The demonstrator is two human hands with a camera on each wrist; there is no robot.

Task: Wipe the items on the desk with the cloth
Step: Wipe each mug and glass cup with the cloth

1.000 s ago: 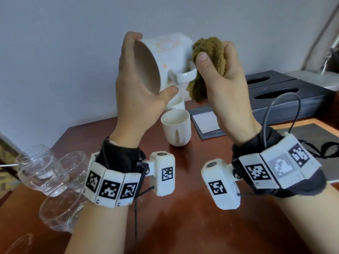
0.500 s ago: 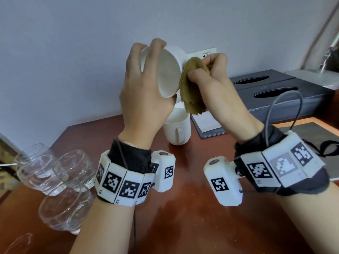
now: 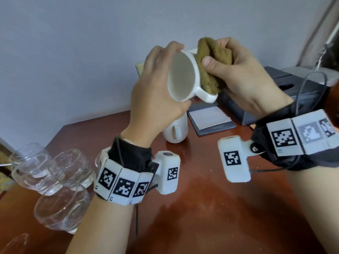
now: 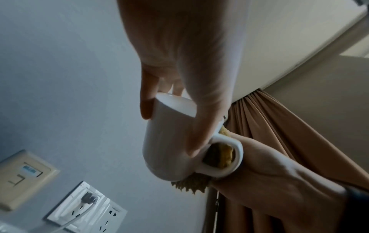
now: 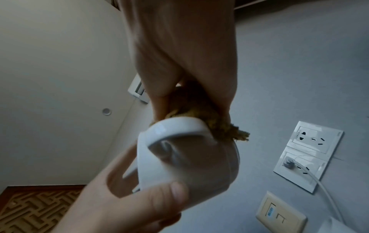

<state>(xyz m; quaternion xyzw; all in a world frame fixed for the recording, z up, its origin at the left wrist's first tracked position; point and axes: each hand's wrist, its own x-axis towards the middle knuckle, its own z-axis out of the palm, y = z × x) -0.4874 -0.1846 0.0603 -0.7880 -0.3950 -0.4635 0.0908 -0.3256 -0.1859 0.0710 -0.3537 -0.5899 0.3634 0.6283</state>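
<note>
My left hand [image 3: 157,92] grips a white mug [image 3: 181,77] held up above the desk, its mouth turned toward me and its handle [image 3: 205,95] pointing down and right. My right hand [image 3: 244,76] clutches a bunched olive-brown cloth [image 3: 211,65] and presses it against the mug's outer wall just above the handle. From the left wrist, the mug [image 4: 167,141] shows with cloth [image 4: 221,156] filling the handle loop. From the right wrist, the cloth [image 5: 199,113] sits between my fingers and the mug [image 5: 189,157].
A second white mug [image 3: 176,131] stands on the red-brown desk [image 3: 192,208] below my hands. Several clear glasses [image 3: 55,180] crowd the left edge. A notepad in a dark tray [image 3: 211,118] and a dark tissue box [image 3: 275,92] lie at the back right.
The left hand has turned the mug, so its mouth faces me and the handle points down. The right hand shifted the cloth from the rim to the wall by the handle.
</note>
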